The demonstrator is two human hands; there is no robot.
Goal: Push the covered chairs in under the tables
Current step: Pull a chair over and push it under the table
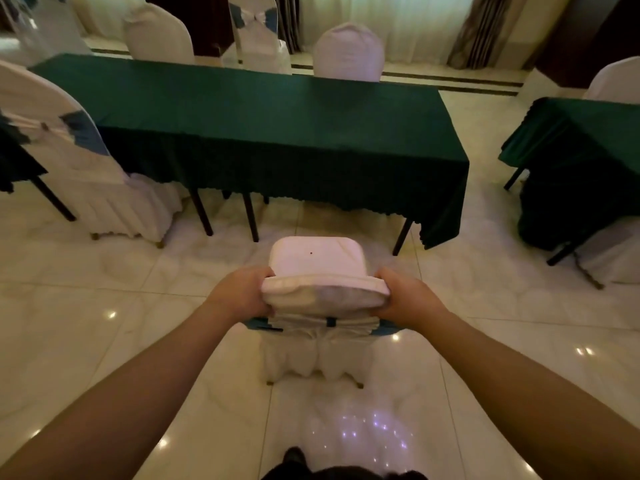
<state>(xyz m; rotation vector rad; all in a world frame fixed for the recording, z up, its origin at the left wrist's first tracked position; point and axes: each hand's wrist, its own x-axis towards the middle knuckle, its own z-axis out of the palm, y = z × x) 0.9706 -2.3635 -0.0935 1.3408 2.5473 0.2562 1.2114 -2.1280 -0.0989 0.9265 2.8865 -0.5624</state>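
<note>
left hand (242, 292) – clamped on left top edge of covered chair (317, 261) | right hand (408, 294) – clamped on right top edge | chair on floor, near side of green-clothed table (277, 119), seat not under it

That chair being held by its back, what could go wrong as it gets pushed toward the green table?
1. The chair lines up near a table leg; pushed straight, it might bump it.
2. The tablecloth hangs low, so the seat could catch and drag it.
3. Both hands, left and right, grip only the loose cover, which might slip on the polished floor.
</note>
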